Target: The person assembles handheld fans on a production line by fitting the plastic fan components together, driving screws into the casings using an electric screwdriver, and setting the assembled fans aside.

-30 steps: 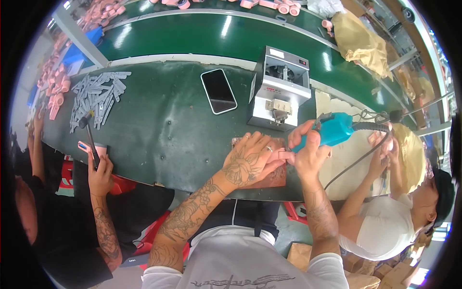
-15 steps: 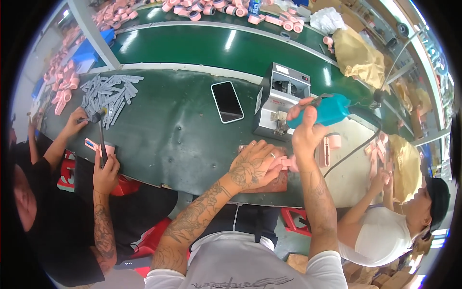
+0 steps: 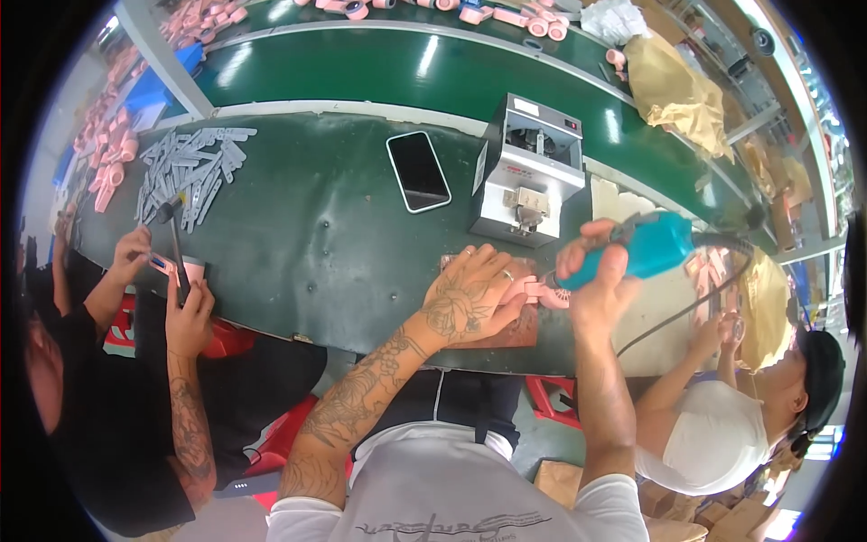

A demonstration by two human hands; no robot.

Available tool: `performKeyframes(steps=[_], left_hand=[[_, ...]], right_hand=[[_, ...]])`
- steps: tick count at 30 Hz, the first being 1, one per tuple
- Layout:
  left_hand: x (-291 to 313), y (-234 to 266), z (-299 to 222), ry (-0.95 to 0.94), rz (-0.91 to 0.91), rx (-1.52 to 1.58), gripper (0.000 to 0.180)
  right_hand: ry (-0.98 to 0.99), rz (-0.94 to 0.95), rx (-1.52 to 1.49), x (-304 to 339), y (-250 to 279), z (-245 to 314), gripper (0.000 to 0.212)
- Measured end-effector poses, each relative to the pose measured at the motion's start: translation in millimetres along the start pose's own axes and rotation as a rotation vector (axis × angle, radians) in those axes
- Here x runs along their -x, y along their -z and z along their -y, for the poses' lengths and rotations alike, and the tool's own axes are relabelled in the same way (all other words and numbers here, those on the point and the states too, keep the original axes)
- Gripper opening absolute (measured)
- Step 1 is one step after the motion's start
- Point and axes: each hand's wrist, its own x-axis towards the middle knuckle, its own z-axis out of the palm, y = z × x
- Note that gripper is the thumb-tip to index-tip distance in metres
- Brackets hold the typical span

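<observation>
Here's the pink piece [image 3: 531,289], over the reddish mat [image 3: 517,336], its round vented end poking past the right edge! The left hand [image 3: 473,291] grips it, fingers closed in narrow. The right hand [image 3: 598,282] wraps the teal power tool [image 3: 659,246], tip right at the piece; contact, I can't tell. A slanting tip could slip and nick those close fingers! And the dark cord [image 3: 670,320] could snag, tugging the tool askew.

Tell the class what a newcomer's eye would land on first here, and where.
Probably the teal tool in the right hand, aimed at the pink part the left hand holds. Next, perhaps, the grey machine beyond the hands, and the grey strips heaped on the table at left.
</observation>
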Motion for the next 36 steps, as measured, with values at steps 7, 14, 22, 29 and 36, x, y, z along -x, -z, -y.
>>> performKeyframes(steps=[7,14,22,29,36], left_hand=[[-0.8,1.0,-0.9,0.009,0.037,0.027,0.031],[-0.6,3.6,-3.5,0.025,0.092,0.013,0.033],[-7.0,9.1,-8.6,-0.011,-0.004,0.015,0.032],[10.2,16.7,-11.5,-0.261,-0.082,-0.121,0.033],[73.5,125.3,44.1,0.151,-0.221,-0.317,0.019]], right_hand=[[0.01,-0.006,0.084,19.3,7.1,-2.6,0.058],[-0.033,-0.002,0.111,25.9,12.8,-20.0,0.059],[0.017,0.04,0.068,26.4,11.9,-21.1,0.053],[-0.126,-0.078,0.018,49.2,13.7,3.6,0.058],[0.079,-0.083,-0.099,104.9,41.6,48.1,0.074]])
